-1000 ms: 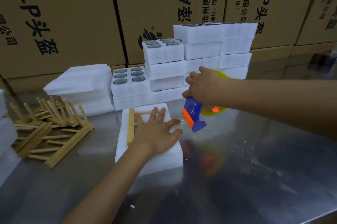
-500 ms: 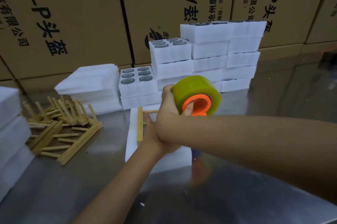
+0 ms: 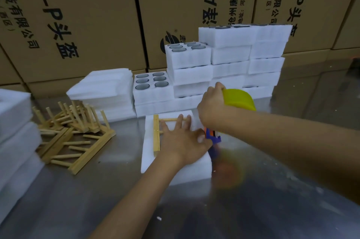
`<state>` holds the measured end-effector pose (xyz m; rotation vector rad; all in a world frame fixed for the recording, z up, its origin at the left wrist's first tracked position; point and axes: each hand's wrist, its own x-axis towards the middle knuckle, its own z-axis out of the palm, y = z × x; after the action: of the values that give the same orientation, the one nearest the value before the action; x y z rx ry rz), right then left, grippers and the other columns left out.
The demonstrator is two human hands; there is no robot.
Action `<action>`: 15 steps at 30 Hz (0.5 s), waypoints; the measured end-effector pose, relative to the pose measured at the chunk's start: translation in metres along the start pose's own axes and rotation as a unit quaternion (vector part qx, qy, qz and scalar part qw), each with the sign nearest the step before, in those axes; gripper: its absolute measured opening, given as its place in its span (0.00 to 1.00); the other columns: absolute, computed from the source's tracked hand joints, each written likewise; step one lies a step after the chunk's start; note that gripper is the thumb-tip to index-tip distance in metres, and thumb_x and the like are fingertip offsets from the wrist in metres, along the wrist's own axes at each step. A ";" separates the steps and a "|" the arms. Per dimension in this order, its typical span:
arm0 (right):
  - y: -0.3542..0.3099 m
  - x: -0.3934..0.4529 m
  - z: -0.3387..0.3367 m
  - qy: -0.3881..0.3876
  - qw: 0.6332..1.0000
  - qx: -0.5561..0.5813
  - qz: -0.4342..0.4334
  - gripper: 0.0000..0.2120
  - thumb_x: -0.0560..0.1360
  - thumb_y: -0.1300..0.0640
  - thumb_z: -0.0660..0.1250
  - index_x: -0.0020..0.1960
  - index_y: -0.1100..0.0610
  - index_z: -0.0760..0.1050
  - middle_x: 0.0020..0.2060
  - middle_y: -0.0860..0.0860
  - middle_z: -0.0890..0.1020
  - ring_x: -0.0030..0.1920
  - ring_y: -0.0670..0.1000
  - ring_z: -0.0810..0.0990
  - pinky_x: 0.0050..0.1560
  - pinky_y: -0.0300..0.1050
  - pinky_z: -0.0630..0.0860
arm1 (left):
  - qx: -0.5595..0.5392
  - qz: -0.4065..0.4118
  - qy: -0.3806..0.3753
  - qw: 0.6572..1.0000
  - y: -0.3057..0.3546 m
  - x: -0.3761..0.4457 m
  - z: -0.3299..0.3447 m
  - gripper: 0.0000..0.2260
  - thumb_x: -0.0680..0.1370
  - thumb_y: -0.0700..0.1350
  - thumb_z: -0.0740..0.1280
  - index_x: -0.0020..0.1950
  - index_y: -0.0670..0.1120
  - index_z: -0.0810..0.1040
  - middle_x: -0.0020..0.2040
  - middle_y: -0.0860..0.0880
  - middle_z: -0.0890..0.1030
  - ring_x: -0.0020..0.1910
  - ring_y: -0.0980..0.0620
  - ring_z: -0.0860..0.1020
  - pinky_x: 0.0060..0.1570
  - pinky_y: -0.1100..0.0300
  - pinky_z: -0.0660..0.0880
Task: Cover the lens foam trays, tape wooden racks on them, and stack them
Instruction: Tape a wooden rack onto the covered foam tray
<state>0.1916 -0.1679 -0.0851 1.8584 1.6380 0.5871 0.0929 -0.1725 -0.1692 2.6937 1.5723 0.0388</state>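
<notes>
Cardboard cartons (image 3: 81, 24): brown, large, lined up side by side along the back edge, printed in black with Chinese characters, letters and a round logo. Surface (image 3: 272, 190): bare metal, shiny, reflecting blurred colours, sprinkled with small white crumbs (image 3: 159, 218) toward the near and right-hand parts.

Shiny metal table (image 3: 272, 190), foam trays (image 3: 229, 67), wooden racks (image 3: 74, 135), foam sheets (image 3: 105, 85)

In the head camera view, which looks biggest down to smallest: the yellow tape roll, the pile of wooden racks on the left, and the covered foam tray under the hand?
1. Pile of wooden racks, which spreads widest.
2. Covered foam tray, partly hidden by the left hand, so it ranks close to the pile.
3. Yellow tape roll, held by the right hand and only partly visible.
</notes>
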 end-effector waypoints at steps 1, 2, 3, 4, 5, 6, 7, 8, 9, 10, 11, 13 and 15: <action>0.005 0.003 0.002 -0.004 0.999 -0.036 0.003 0.18 0.81 0.49 0.62 0.68 0.54 0.68 0.68 0.58 0.70 0.68 0.60 0.66 0.65 0.56 0.63 | 0.004 -0.005 0.003 1.000 0.000 -0.001 0.001 0.22 0.75 0.66 0.44 0.57 0.60 0.71 0.81 0.49 0.46 0.79 0.48 0.40 0.68 0.29 0.36; 0.013 0.002 0.003 -0.010 0.999 -0.050 0.008 0.19 0.80 0.48 0.63 0.69 0.52 0.69 0.67 0.58 0.70 0.67 0.59 0.66 0.66 0.58 0.63 | -0.003 -0.010 -0.006 1.000 0.000 -0.002 0.001 0.21 0.75 0.66 0.45 0.56 0.60 0.71 0.81 0.49 0.46 0.79 0.48 0.40 0.67 0.29 0.35; 0.023 0.002 0.007 0.000 0.999 -0.041 0.015 0.20 0.79 0.47 0.63 0.69 0.51 0.69 0.66 0.58 0.70 0.66 0.59 0.67 0.65 0.58 0.63 | -0.006 -0.011 -0.004 1.000 -0.001 -0.001 0.002 0.22 0.75 0.66 0.45 0.59 0.61 0.71 0.81 0.49 0.45 0.79 0.48 0.39 0.67 0.30 0.35; 0.031 0.003 0.011 0.001 1.000 -0.016 0.022 0.22 0.78 0.46 0.64 0.70 0.51 0.68 0.65 0.58 0.70 0.65 0.59 0.68 0.63 0.58 0.64 | 0.000 -0.011 -0.003 1.000 -0.002 0.001 0.002 0.24 0.75 0.67 0.45 0.64 0.63 0.70 0.81 0.49 0.45 0.79 0.48 0.39 0.67 0.30 0.34; 0.039 0.003 0.018 0.006 0.999 0.019 0.035 0.24 0.77 0.45 0.66 0.70 0.51 0.67 0.65 0.58 0.70 0.64 0.59 0.68 0.61 0.57 0.65 | -0.001 -0.010 0.001 1.000 -0.004 0.002 0.004 0.25 0.75 0.67 0.44 0.68 0.64 0.68 0.81 0.49 0.45 0.79 0.48 0.39 0.67 0.30 0.34; 0.047 0.002 0.024 0.011 0.997 0.060 0.052 0.26 0.75 0.44 0.67 0.70 0.51 0.66 0.63 0.58 0.70 0.63 0.60 0.69 0.60 0.56 0.65 | -0.001 -0.007 -0.001 1.000 -0.004 0.002 0.004 0.26 0.75 0.67 0.44 0.70 0.64 0.67 0.81 0.50 0.44 0.79 0.48 0.38 0.68 0.30 0.34; 0.054 0.003 0.033 0.023 0.991 0.107 0.071 0.28 0.74 0.44 0.67 0.70 0.51 0.64 0.62 0.58 0.70 0.63 0.60 0.70 0.59 0.56 0.66 | 0.002 -0.006 -0.004 1.000 -0.003 0.001 0.003 0.27 0.76 0.67 0.44 0.71 0.64 0.66 0.81 0.50 0.44 0.79 0.48 0.38 0.68 0.30 0.34; 0.059 0.002 0.043 0.036 0.983 0.155 0.091 0.29 0.74 0.43 0.68 0.70 0.52 0.63 0.61 0.58 0.70 0.62 0.60 0.71 0.59 0.56 0.67 | 0.003 -0.006 -0.006 1.000 -0.003 0.001 0.003 0.26 0.76 0.67 0.44 0.71 0.64 0.66 0.81 0.50 0.44 0.79 0.48 0.38 0.68 0.30 0.34; 0.062 0.002 0.053 0.059 0.972 0.199 0.109 0.30 0.73 0.42 0.68 0.70 0.52 0.62 0.61 0.58 0.70 0.61 0.61 0.71 0.60 0.56 0.67 | 0.004 -0.006 -0.005 1.000 -0.003 0.001 0.003 0.25 0.76 0.66 0.45 0.71 0.64 0.66 0.81 0.50 0.45 0.79 0.48 0.39 0.68 0.30 0.34; 0.063 0.002 0.064 0.076 0.959 0.243 0.125 0.32 0.73 0.41 0.67 0.71 0.53 0.61 0.61 0.58 0.70 0.62 0.61 0.71 0.61 0.56 0.67 | 0.001 -0.007 -0.005 1.000 -0.003 0.001 0.002 0.25 0.76 0.66 0.45 0.70 0.65 0.66 0.81 0.50 0.45 0.79 0.49 0.39 0.68 0.30 0.34; 0.060 0.002 0.075 0.098 0.946 0.278 0.137 0.33 0.74 0.40 0.67 0.71 0.53 0.60 0.61 0.58 0.69 0.62 0.61 0.70 0.61 0.57 0.67 | 0.001 -0.007 -0.002 1.000 -0.002 0.001 0.002 0.25 0.76 0.66 0.45 0.70 0.65 0.66 0.81 0.50 0.45 0.79 0.49 0.39 0.68 0.30 0.34; 0.050 0.001 0.095 0.145 0.927 0.307 0.161 0.33 0.74 0.40 0.67 0.71 0.54 0.60 0.61 0.58 0.69 0.62 0.61 0.70 0.60 0.57 0.68 | 0.001 -0.011 -0.002 1.000 -0.002 0.001 0.002 0.25 0.76 0.66 0.45 0.71 0.65 0.65 0.81 0.51 0.45 0.79 0.49 0.39 0.68 0.30 0.34; 0.037 0.000 0.110 0.171 0.923 0.299 0.172 0.35 0.73 0.43 0.71 0.72 0.53 0.59 0.61 0.58 0.69 0.62 0.59 0.70 0.58 0.55 0.69 | 0.001 -0.013 -0.009 1.000 -0.002 0.000 0.001 0.27 0.75 0.67 0.44 0.71 0.65 0.65 0.81 0.51 0.45 0.79 0.49 0.39 0.68 0.30 0.34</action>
<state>0.2924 -0.1855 -0.1397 2.6510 1.8681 0.6284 0.0911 -0.1710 -0.1706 2.6676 1.6023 0.0135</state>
